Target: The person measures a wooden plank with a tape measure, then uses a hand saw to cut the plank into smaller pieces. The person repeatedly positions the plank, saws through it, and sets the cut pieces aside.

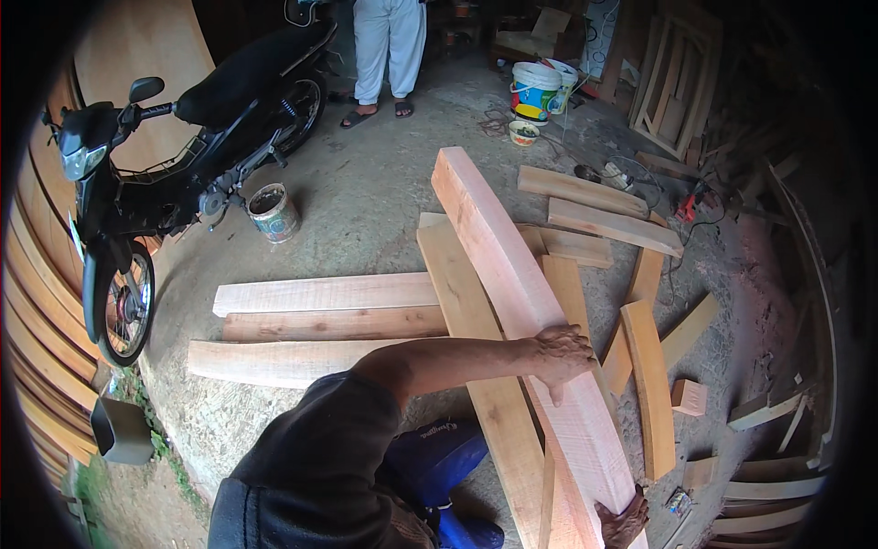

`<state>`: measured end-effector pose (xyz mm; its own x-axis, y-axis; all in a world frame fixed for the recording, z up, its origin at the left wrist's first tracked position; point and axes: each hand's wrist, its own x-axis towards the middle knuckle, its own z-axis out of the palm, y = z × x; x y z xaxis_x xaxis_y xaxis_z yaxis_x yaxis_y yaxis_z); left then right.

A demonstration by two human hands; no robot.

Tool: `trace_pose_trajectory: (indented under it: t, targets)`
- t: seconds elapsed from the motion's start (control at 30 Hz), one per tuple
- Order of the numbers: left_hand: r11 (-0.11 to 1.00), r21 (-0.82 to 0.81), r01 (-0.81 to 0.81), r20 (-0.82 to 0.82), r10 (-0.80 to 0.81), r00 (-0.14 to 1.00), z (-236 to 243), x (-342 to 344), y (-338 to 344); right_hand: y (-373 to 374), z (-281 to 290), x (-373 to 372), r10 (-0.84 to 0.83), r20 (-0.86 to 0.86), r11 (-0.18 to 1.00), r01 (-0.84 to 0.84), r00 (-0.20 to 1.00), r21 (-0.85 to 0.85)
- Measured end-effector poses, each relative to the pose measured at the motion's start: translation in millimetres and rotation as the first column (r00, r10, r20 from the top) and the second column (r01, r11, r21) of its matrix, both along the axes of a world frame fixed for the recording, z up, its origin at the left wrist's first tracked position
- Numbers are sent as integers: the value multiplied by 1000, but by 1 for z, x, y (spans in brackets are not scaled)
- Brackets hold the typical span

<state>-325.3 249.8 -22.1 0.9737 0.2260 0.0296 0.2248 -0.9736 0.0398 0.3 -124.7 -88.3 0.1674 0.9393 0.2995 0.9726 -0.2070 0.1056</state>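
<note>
Wide passage over bare floor [366, 201] between small bucket [273, 215] and pale pink beam [498, 252]. Low reach from the left blocked by three boards [334, 323] lying side by side. Right of beam: curved plank [647, 393], wooden block [689, 397] and crossing planks [646, 277] in the way (only slim floor gaps among them); reach from above open there

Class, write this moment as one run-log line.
left hand on pinkish beam; right hand on beam's nearer part; beam slants away leftward; black motorbike upper left; person standing beyond
</note>
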Motion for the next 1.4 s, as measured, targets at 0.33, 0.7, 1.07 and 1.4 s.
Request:
trace_pose_trajectory:
  t: [0.33, 0.7, 1.07, 1.4]
  targets:
    - [971, 239, 9, 125, -40, 991, -15, -27, -21, -27, -8, -38, -133, 12, 986, 131, 991, 106]
    - [893, 441, -89, 294, -50, 954, -59, -86, -69, -54, -4, -112, -97, 12, 976, 93, 995, 195]
    - [946, 321, -52, 275, -41, 961, -56, -88, -61, -51, 2, -115, -282, -156, 958, 287, 947, 12]
    - [992, 101, -77, 148, 61, 987, -19, -47, -28, -32, 34, -73, -312, -298, 938, 242, 902, -250]
